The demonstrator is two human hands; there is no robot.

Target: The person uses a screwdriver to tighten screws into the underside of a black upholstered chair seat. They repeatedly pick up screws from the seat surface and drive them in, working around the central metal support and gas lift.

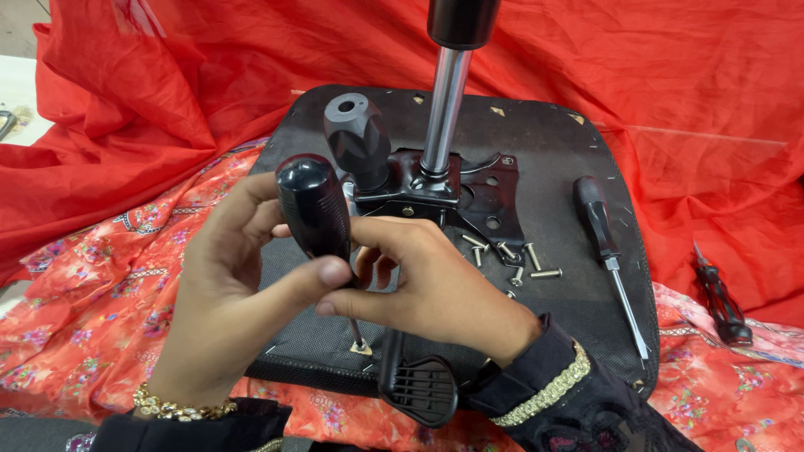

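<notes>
Red cloth (687, 92) lay crumpled over the whole work area, with a floral-printed orange fabric (92, 310) spread across its near part. On these rested the upturned black seat base (578, 293) of an office chair, its underside facing up. A black metal mechanism plate (486, 197) sat at the middle of the base, and a chrome gas-lift column (444, 109) rose from it toward the camera, beside a black ribbed knob (358, 138). A black plastic lever paddle (419, 387) stuck out past the near edge of the base. The left hand (222, 293) was wrapped around the black handle of a screwdriver (314, 205), thumb pressed across it, holding it upright with its tip set down on a screw (361, 346) near the base's front edge. The right hand (435, 293) was closed lightly about the same tool's shaft just under the handle, fingers curled. A second screwdriver (607, 251) lay loose on the base to the right, and a smaller dark tool (720, 301) lay on the cloth beyond it. Several loose silver bolts (511, 255) were scattered just beside the plate.
</notes>
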